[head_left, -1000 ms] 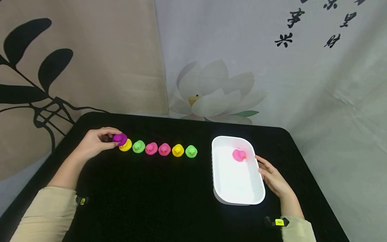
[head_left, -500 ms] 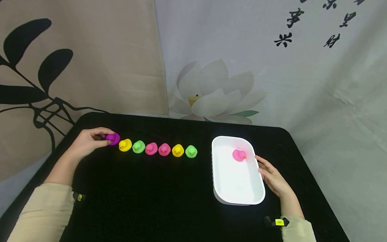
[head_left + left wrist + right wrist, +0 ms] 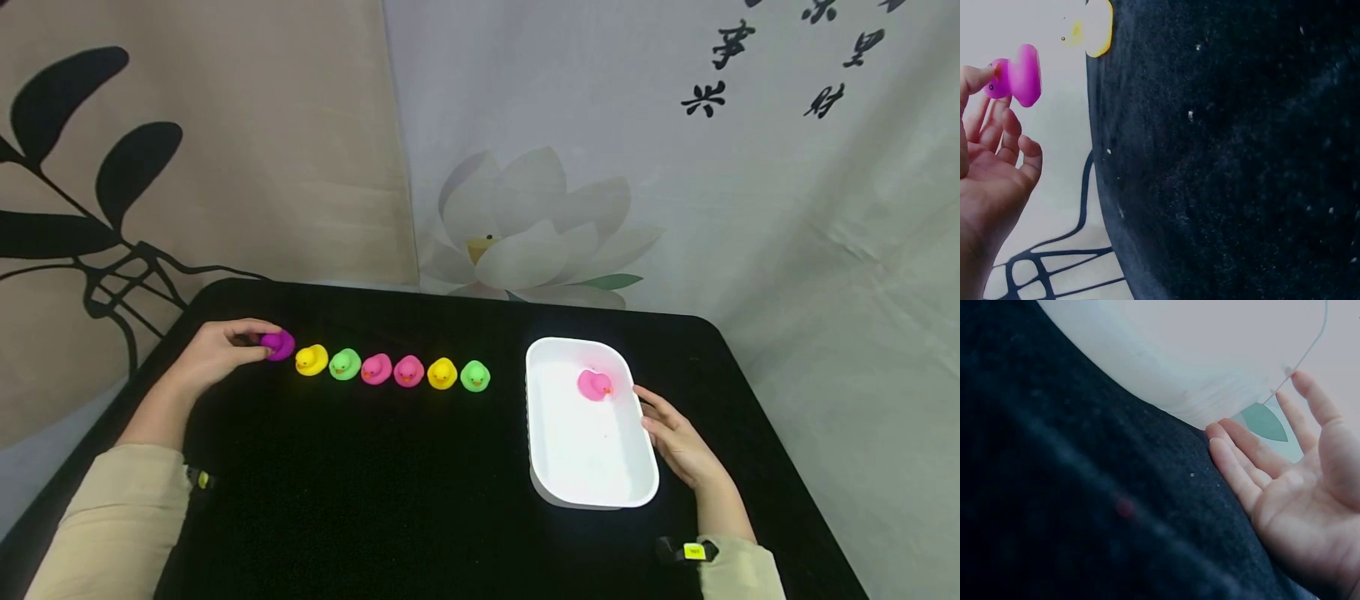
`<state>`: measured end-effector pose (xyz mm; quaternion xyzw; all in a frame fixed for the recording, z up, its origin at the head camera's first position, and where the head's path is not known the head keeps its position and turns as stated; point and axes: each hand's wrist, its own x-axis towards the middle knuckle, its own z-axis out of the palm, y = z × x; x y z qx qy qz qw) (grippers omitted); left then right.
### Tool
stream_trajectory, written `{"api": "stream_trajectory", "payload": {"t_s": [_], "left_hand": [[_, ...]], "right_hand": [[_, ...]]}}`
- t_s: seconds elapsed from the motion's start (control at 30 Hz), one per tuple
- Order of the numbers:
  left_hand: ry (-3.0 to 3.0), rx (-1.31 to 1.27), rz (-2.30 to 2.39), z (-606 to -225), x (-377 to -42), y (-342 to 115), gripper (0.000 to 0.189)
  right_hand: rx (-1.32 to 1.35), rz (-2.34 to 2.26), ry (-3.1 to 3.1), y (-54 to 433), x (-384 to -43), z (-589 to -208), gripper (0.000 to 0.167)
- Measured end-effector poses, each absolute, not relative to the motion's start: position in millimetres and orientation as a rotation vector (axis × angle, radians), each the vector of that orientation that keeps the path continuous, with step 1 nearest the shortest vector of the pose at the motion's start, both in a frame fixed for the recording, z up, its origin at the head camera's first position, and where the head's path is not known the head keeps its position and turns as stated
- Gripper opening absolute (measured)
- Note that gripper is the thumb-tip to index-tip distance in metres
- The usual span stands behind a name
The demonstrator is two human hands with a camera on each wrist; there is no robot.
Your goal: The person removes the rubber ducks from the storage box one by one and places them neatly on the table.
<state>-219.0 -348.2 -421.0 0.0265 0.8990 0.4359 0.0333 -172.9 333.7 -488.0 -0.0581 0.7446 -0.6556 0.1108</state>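
Note:
My left hand point(image 3: 210, 357) pinches a purple rubber duck point(image 3: 280, 345) between thumb and fingers at the left end of a row of ducks. In the left wrist view the same duck point(image 3: 1025, 76) shows magenta at the thumb tip, the other fingers loosely bent below. Just right of it sits a yellow duck point(image 3: 311, 360), a small gap between them. At the right, my right hand point(image 3: 681, 443) touches the long side of a white plastic tub point(image 3: 592, 467) with extended fingers. The right wrist view shows those fingertips against the tub's wall point(image 3: 1166, 394). One pink duck point(image 3: 593, 385) lies inside.
The row continues rightward with a green duck point(image 3: 345, 364), two pink ducks point(image 3: 409, 372), another yellow duck point(image 3: 442, 373) and another green one point(image 3: 475, 376). All stand on a black-covered table point(image 3: 360, 500). A printed cloth backdrop point(image 3: 300, 150) hangs behind the table's far edge.
My left hand has moved left with the purple duck, from overlapping the yellow duck to a spot beside it, and barely shifted in the last half second. The right hand and tub stay put.

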Motion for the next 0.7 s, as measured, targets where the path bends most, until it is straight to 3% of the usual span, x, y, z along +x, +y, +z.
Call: {"api": "stream_trajectory", "payload": {"t_s": [0.7], "left_hand": [[2.689,0.061,1.29,-441.0,-227.8,-357.0,0.046]], "right_hand": [[-0.173,-1.913,2.212,333.7,-172.7,-489.4,0.053]]}}
